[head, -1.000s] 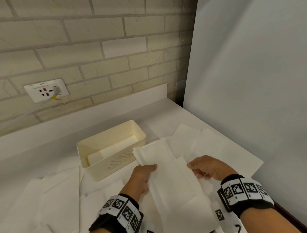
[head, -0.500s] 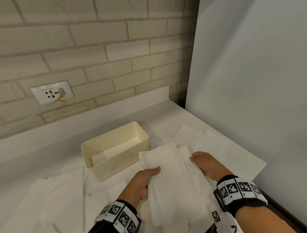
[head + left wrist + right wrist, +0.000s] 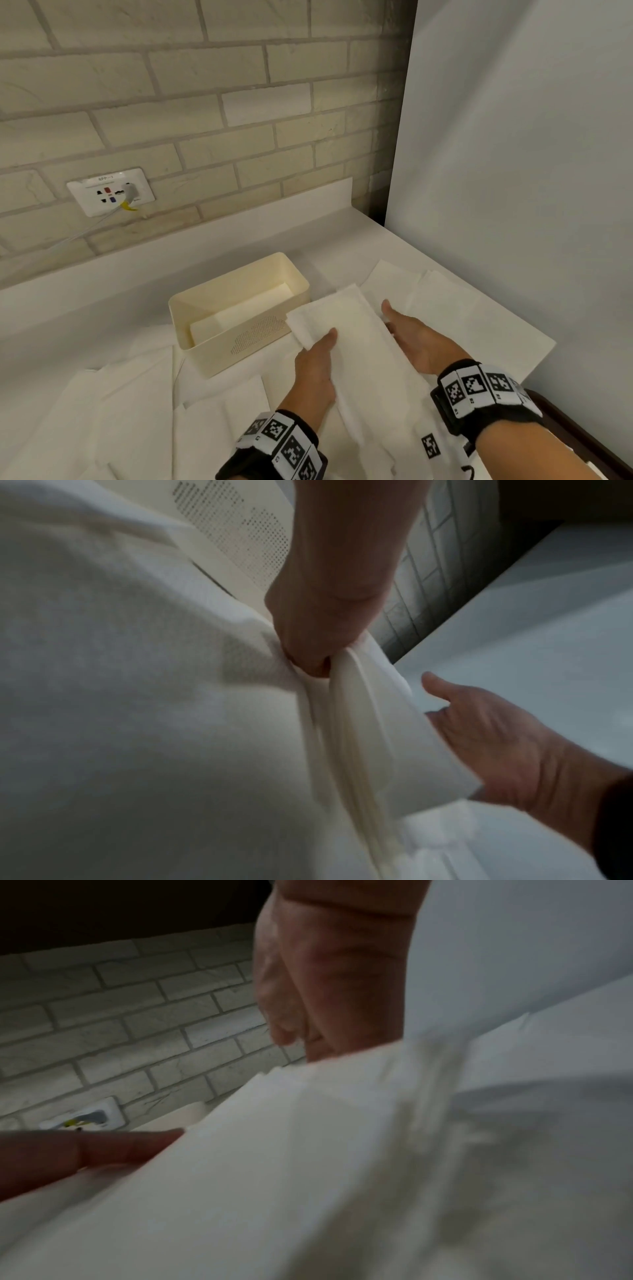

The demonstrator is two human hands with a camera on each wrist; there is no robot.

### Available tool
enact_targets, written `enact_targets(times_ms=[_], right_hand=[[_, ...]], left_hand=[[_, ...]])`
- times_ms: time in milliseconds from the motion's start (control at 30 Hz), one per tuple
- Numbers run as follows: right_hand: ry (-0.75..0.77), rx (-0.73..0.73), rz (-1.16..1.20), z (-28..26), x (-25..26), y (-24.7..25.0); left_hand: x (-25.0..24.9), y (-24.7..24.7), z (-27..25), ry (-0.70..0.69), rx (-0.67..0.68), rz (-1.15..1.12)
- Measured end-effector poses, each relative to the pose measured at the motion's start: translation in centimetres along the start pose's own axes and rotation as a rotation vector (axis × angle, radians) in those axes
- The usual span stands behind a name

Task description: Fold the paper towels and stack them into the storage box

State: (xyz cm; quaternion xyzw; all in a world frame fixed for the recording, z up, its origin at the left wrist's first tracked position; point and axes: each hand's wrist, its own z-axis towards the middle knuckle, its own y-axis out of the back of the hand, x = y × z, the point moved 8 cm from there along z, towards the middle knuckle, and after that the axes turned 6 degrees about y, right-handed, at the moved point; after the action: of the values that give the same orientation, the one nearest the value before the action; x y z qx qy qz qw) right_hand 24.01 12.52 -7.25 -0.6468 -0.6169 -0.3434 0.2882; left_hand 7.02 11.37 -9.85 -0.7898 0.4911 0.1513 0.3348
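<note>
From the head view, the box [image 3: 239, 308] already holds folded towels low inside, while unfolded sheets [image 3: 113, 421] lie around it on the counter [image 3: 68, 308], so much remains. The left hand [image 3: 315, 373] pinches a folded towel [image 3: 352, 342] beside the box; the right hand [image 3: 418, 339] supports its edge, fingers hidden. Left wrist view: thumb clamped on layered folds [image 3: 346, 723]. Right wrist view: blurred paper.

Head view evenly lit, soft shadows — both wrist views dim, blurred.
</note>
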Motion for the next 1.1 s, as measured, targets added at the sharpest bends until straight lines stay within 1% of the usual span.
enact_targets(times_ms=[133,167,200,233,300,400,433,500,567,633,700,800,867,933,1000,1033,1100], right_hand=[[-0.02,0.25,-0.24,-2.0,-1.2,1.6],[-0.016,0.302,-0.248,-2.2,-1.7,1.9],[-0.005,0.311,-0.192,-2.1,-2.1,2.2],[0.01,0.275,-0.123,-2.0,-2.4,2.6],[0.063,0.14,-0.05,-1.7,-2.5,3.8],[0.227,-0.01,-0.076,-1.8,-1.2,5.7],[0.274,-0.043,-0.056,-2.0,-0.6,6.2],[0.329,-0.09,0.074,-2.1,0.0,6.9],[0.328,-0.119,0.214,-1.9,-0.2,7.0],[0.298,-0.126,0.255,-1.6,-0.8,6.7],[0.26,-0.089,0.222,-1.4,-1.3,5.9],[0.209,0.032,0.092,-1.4,-1.9,4.5],[0.212,0.061,-0.029,-1.6,-1.9,3.9],[0.266,0.013,-0.062,-2.0,-1.2,4.0],[0.359,-0.053,0.042,-2.7,0.2,4.7],[0.419,-0.06,0.132,-3.2,1.0,5.1],[0.54,-0.021,0.267,-4.1,2.3,5.8]], left_hand=[[0.5,-0.1,0.2,0.001,-0.019,-0.155],[0.7,-0.1,0.2,0.003,-0.017,-0.185],[0.9,-0.1,0.2,0.005,-0.012,-0.205],[1.0,-0.2,0.1,0.004,-0.003,-0.212],[0.8,0.0,0.1,-0.033,0.015,-0.207],[-1.2,0.6,0.1,-0.193,0.059,-0.145],[-2.0,0.7,-0.1,-0.218,0.086,-0.11],[-3.0,0.9,-0.2,-0.2,0.124,-0.045],[-3.3,1.0,-0.6,-0.148,0.154,0.057],[-3.2,1.2,-1.0,-0.101,0.175,0.221],[-3.0,1.3,-1.2,-0.053,0.194,0.369],[-3.5,1.8,-1.1,-0.009,0.162,0.388],[-3.9,1.4,-1.1,-0.025,0.126,0.485],[-4.5,0.7,-0.9,-0.111,0.105,0.62],[-5.5,-0.2,-1.3,-0.251,0.102,0.695],[-6.1,-0.4,-1.7,-0.312,0.107,0.696],[-7.0,-0.4,-2.5,-0.39,0.121,0.634]])
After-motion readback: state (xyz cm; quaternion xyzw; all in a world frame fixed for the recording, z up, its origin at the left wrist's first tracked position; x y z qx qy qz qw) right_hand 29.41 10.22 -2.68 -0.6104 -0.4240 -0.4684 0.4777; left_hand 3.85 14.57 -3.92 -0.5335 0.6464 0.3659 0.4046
